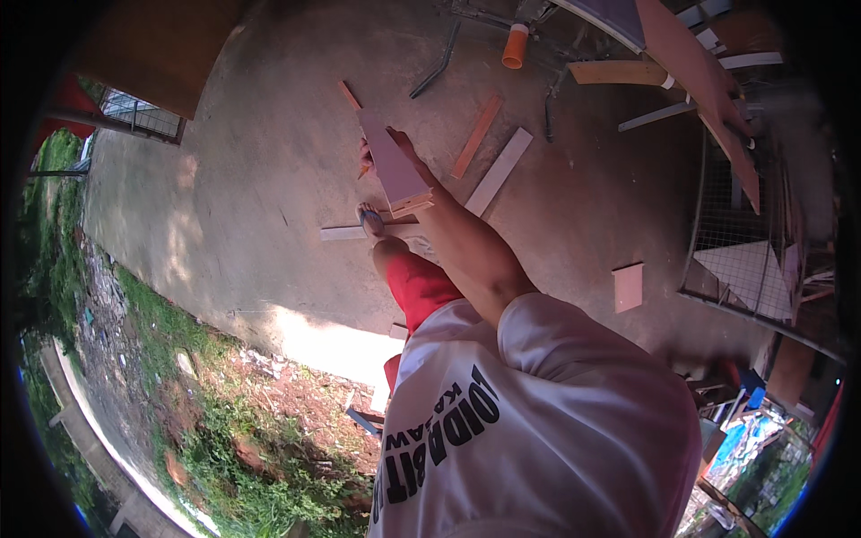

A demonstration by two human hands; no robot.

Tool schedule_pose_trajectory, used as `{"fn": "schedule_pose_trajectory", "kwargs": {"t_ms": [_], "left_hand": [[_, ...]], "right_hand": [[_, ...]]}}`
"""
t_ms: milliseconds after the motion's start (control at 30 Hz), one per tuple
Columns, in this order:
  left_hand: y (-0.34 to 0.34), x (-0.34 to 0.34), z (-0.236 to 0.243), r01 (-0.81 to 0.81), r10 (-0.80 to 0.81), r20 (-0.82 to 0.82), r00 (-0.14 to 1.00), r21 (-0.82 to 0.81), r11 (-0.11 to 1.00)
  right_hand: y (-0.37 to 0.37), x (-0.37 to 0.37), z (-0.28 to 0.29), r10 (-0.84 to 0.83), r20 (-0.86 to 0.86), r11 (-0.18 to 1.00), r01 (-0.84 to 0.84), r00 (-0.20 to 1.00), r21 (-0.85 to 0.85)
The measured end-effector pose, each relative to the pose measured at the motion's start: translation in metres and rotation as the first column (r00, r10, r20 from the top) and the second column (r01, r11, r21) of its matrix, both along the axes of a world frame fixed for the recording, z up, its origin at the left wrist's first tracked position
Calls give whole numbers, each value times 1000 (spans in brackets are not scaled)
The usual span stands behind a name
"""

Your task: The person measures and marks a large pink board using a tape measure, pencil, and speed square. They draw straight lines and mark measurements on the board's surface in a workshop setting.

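Observation:
My right arm reaches forward over the floor, and my right hand (pixel 403 142) is wrapped round a long pinkish wooden board (pixel 395 170). Its near end (pixel 412 206) shows light, layered wood edges. Fingers show past the board's left side, apparently from the same hand reaching underneath. A small orange-yellow tip (pixel 363 173) shows below those fingers; its kind is unclear. My left hand is out of the picture. Beyond the board's far end, a narrow reddish strip (pixel 348 94) is visible, and I cannot tell if it is joined to it.
A reddish wood strip (pixel 476 136) and a pale plank (pixel 499 172) lie to the right. Another pale strip (pixel 341 233) lies by my sandalled foot (pixel 369 220). Farther off are an orange cylinder (pixel 515 47), a small pink panel (pixel 628 287) and a wire-mesh frame (pixel 731 260).

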State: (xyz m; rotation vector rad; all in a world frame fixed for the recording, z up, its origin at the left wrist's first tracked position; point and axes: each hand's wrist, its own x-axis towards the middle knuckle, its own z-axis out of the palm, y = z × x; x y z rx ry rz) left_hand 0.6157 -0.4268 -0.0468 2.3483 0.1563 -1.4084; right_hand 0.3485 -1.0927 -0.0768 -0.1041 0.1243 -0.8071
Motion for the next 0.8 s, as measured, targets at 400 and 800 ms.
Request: {"fn": "schedule_pose_trajectory", "kwargs": {"t_ms": [400,800], "left_hand": [[-283,173,37,11,-11,40,999,-11,1000],[-573,385,37,-31,36,67,997,-71,997]], "right_hand": [[-212,212,37,-211,-202,952,248,956,180],[-508,413,22,-117,250,990,132,961,-48]]}}
